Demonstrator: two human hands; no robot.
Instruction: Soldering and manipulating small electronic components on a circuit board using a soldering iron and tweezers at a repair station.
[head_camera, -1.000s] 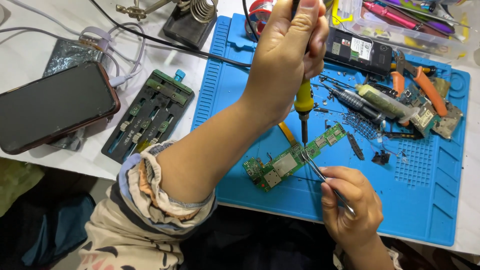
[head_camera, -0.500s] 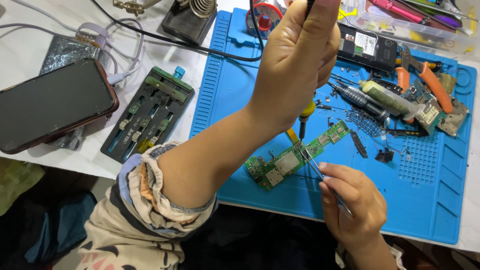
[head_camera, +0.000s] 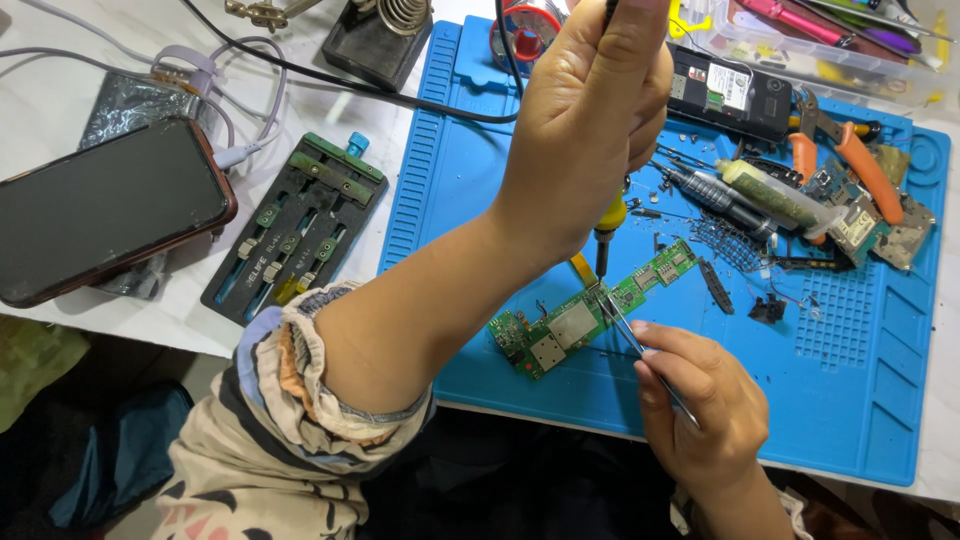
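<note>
- Green circuit board (head_camera: 590, 305), long and narrow with silver shields, lies slantwise on the blue silicone work mat (head_camera: 850, 400), near the mat's front edge.
- Left hand (head_camera: 590, 130) is closed in a fist round a yellow-collared soldering iron (head_camera: 606, 225), held upright, its dark tip coming down to the board's middle.
- Right hand (head_camera: 700, 400) is pinched shut on thin metal tweezers (head_camera: 625, 325), whose points meet the board just beside the iron's tip.
- Behind the board on the mat lie orange-handled pliers (head_camera: 850, 155) and loose phone parts.
- Left of the mat, on the white table (head_camera: 180, 310), sit a black clamp fixture (head_camera: 295, 225) and a dark smartphone (head_camera: 105, 210).
</note>
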